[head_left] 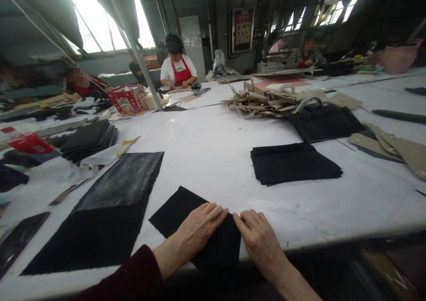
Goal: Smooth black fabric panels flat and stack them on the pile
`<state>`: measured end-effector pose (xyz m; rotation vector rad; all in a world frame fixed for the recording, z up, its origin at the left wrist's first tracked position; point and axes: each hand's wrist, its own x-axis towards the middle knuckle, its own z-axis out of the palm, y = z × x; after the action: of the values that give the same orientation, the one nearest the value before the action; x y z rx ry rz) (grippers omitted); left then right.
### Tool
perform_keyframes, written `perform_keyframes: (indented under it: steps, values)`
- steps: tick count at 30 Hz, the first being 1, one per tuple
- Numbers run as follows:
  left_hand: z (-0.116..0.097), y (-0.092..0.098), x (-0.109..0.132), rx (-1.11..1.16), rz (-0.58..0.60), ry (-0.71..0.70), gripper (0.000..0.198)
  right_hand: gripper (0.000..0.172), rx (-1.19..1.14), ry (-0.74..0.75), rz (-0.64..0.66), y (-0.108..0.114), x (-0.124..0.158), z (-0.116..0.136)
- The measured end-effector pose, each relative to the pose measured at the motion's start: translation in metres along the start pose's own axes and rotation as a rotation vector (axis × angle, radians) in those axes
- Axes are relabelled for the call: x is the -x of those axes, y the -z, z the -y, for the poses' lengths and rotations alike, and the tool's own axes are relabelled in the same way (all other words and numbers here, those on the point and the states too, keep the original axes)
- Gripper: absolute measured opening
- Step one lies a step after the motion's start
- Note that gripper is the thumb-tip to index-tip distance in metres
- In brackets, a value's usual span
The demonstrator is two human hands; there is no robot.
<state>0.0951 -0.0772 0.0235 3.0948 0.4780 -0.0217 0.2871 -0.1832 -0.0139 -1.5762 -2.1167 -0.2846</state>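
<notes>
Bottom centre: black fabric piece (179,214) is pressed flat on white table (213,159) by left hand (199,230) and right hand (258,236), fingers together, outstretched.

A co-worker's red apron (182,74) bears a label reading "UDEL".

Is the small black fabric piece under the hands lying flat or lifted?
Flat: the black fabric piece lies spread on the white table, left hand pressing on it, right hand at its edge.
</notes>
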Motion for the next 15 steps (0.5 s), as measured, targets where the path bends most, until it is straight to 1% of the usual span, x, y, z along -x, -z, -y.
perform_keyframes:
  steps: [5, 10, 15]
  values:
    - [-0.0032, 0.0012, -0.0013, -0.009, 0.031, 0.003, 0.058, 0.032, 0.018, -0.01, 0.008, 0.0029, 0.0013, 0.0005]
    - [-0.0042, 0.0011, -0.0012, -0.018, 0.026, -0.003, 0.058, 0.033, 0.019, -0.035, 0.037, 0.0038, 0.0039, 0.0019]
    - [-0.0052, 0.0018, -0.0028, -0.028, 0.037, -0.003, 0.058, 0.031, 0.032, -0.05, 0.011, 0.008, 0.0044, 0.0056]
